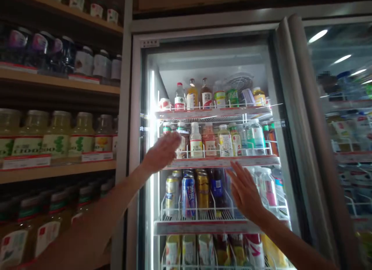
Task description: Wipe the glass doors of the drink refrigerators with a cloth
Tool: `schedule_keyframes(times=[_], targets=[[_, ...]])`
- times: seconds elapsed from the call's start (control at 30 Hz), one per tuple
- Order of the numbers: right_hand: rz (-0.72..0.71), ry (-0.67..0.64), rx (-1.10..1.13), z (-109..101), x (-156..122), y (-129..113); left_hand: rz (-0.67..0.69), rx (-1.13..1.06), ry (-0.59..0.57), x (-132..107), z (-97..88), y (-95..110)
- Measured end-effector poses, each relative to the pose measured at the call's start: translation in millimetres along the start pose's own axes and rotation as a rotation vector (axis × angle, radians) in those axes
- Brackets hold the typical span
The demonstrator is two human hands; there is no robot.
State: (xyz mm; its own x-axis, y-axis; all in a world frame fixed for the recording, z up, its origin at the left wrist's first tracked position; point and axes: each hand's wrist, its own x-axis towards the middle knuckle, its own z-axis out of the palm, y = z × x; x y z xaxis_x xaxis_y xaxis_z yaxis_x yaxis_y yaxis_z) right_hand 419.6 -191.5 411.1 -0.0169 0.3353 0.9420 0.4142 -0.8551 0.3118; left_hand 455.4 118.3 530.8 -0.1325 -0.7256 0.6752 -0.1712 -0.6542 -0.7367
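Observation:
My left hand [162,151], slightly blurred, is stretched out with nothing visible in it. It is in front of the middle shelf's left end and covers part of a bottle [181,144] there. My right hand [244,190] is raised lower and to the right, fingers extended and slightly apart, holding nothing. Behind it are a dark blue bottle [216,184] and a clear bottle with a pink label [269,188]. Both hands are before a lit drinks fridge [203,52]. Whether either one touches its glass front cannot be made out.
Inside the fridge are a blue can [188,196], a gold can [202,190] and a white-capped bottle [195,140], among several others behind wire rails. Wooden shelves [58,171] with juice bottles [56,132] stand left. A second glass-fronted fridge [345,118] is at right, beyond metal door frames [308,126].

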Motion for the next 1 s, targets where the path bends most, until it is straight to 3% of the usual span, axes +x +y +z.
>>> schedule_keyframes(times=[0.07,0.1,0.17,0.23,0.3,0.33,0.43,0.47,0.5,0.6,0.63,0.67,0.77,0.83,0.87,1.0], targets=[[0.019,0.022,0.001,3,5,-9,-0.225,0.034,0.051,-2,-0.6,-11],[0.015,0.022,0.002,4,7,-14,-0.241,0.026,0.044,-6,0.1,-7],[-0.013,-0.008,-0.003,6,6,-22,-0.084,-0.033,-0.035,-19,1.9,11],[-0.034,-0.052,-0.027,7,3,-27,0.19,-0.103,-0.121,-32,2.3,26],[-0.023,-0.074,-0.062,8,2,-28,0.267,-0.128,-0.113,-35,0.7,24],[-0.004,-0.071,-0.079,8,2,-28,0.19,-0.116,-0.067,-33,-0.3,18],[0.043,-0.061,-0.115,7,1,-28,-0.211,-0.041,0.11,-31,-0.8,3],[0.05,-0.067,-0.122,6,-1,-28,-0.242,-0.034,0.125,-34,0.0,7],[0.051,-0.082,-0.129,6,-4,-28,-0.187,-0.044,0.117,-39,1.0,17],[0.022,-0.155,-0.142,4,-17,-31,0.276,-0.144,0.016,-56,3.6,51],[0.015,-0.176,-0.147,3,-20,-32,0.36,-0.169,-0.008,-58,4.1,57],[0.014,-0.189,-0.152,2,-24,-32,0.351,-0.18,-0.024,-57,4.5,58],[0.044,-0.197,-0.172,-3,-30,-32,-0.019,-0.135,-0.016,-43,7.0,48],[0.049,-0.204,-0.183,-6,-36,-33,-0.137,-0.124,-0.004,-39,10.4,52],[0.043,-0.219,-0.187,-6,-39,-33,-0.093,-0.14,-0.002,-40,12.3,61],[-0.001,-0.287,-0.195,-10,-55,-32,0.338,-0.24,-0.028,-45,16.8,106]])
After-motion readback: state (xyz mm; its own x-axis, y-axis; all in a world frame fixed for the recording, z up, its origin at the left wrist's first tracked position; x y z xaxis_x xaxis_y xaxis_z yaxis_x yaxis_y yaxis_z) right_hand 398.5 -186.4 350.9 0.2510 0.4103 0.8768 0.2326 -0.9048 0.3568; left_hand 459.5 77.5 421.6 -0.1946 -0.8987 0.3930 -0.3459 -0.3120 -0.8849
